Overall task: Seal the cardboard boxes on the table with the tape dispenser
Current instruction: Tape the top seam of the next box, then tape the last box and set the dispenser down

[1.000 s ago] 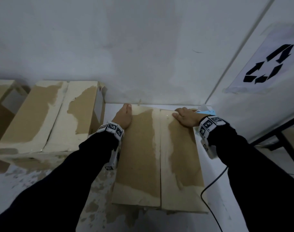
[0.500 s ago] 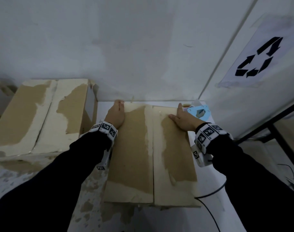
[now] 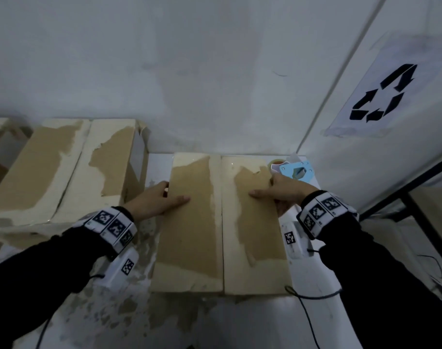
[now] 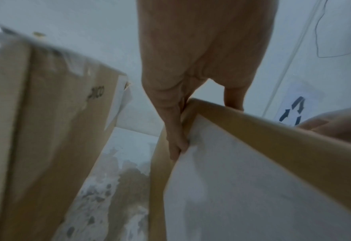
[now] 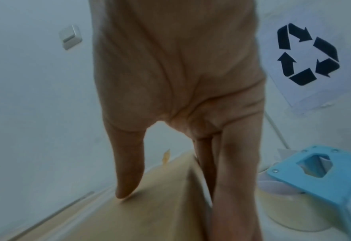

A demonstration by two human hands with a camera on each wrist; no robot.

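Observation:
A closed cardboard box [image 3: 197, 235] lies lengthwise on the white table [image 3: 240, 321], its two top flaps meeting at a middle seam. My left hand [image 3: 154, 200] straddles its left top edge, thumb flat on the flap and fingers [image 4: 175, 146] straight down the side wall. My right hand [image 3: 287, 190] does the same on the right edge, thumb [image 5: 127, 179] on top and fingers along the side. The blue tape dispenser [image 3: 299, 171] with its tape roll stands on the table just beyond my right hand, untouched. It also shows in the right wrist view as the dispenser [image 5: 314, 176].
A second, taller cardboard box [image 3: 63, 167] stands to the left, a narrow gap from the first. White walls close the back and right, with a recycling sign [image 3: 381, 96]. A black cable [image 3: 308, 313] trails over the table's right front.
Both hands have slid back from the box's far end to its side edges, about a third of the way along. The dispenser, hidden behind my right hand before, now shows.

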